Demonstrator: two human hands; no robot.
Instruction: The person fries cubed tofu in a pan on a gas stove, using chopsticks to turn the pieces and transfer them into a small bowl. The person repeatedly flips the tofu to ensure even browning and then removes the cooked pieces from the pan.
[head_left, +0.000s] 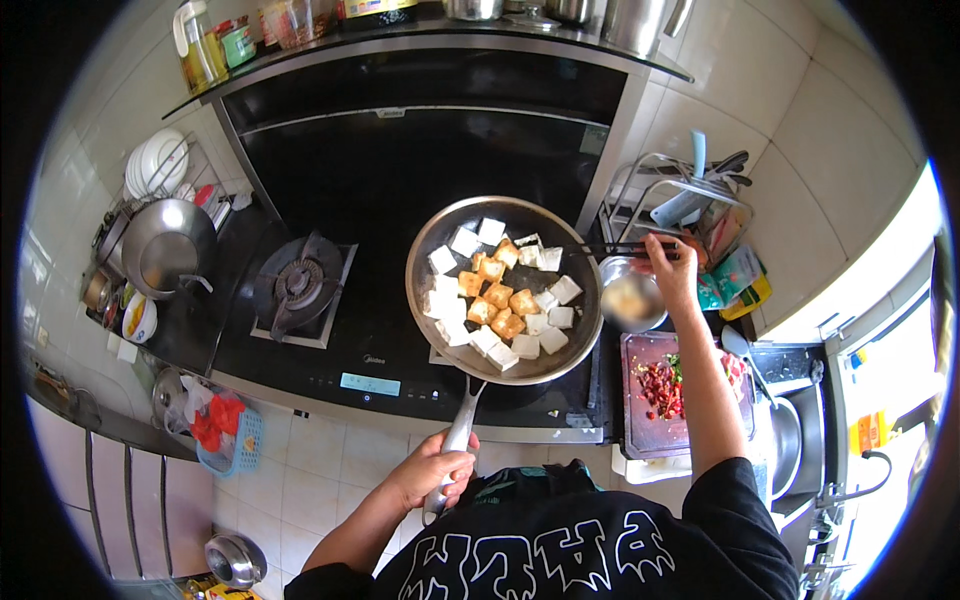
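My left hand (435, 469) grips the metal handle (461, 424) of a wide frying pan (541, 282) over the right side of the gas hob. Golden-brown tofu cubes (498, 295) lie in the middle of the pan. White tofu cubes (444, 306) ring them, paler on their upper faces. With my right hand (671, 264) I hold a pair of dark chopsticks (619, 248); their tips reach over the pan's right rim, close to the white cubes at the upper right. Under that hand stands a metal bowl (663, 321), its contents blurred.
At the right, a cutting board (637, 442) bears chopped red pieces, near a knife rack (637, 169) and a sink (814, 442). Left of the pan are a bare burner (298, 279) and a wok (171, 244). A shelf (420, 31) with jars and pots runs above.
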